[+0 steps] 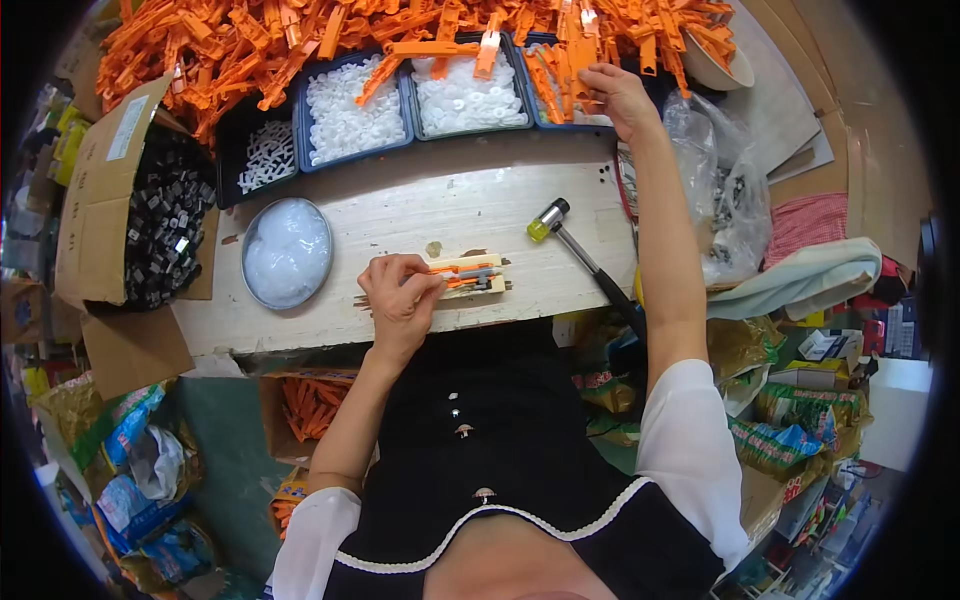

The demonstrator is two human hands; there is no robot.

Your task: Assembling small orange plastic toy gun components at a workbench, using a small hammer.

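On the bench's near edge a cream-coloured block-like holder (497, 284) carries an orange plastic part (458, 270) with a grey piece lying along it. Curled over the holder's left end, my left hand (400, 300) has thumb and forefinger pressed together; what lies between the fingertips is hidden. My right hand (622, 100) reaches to the far right, its fingers closed at the edge of an orange plastic piece (580, 70) above a blue tray (560, 124). A mallet (570, 243) with a yellow-and-black head and dark handle lies between my two arms.
A large heap of orange parts (230, 45) spans the back. In front are trays of small white pieces (355, 110). A round dish (287, 253) and a cardboard box (110, 200) of black pieces (165, 225) stand left. Clear plastic bags (725, 180) lie right.
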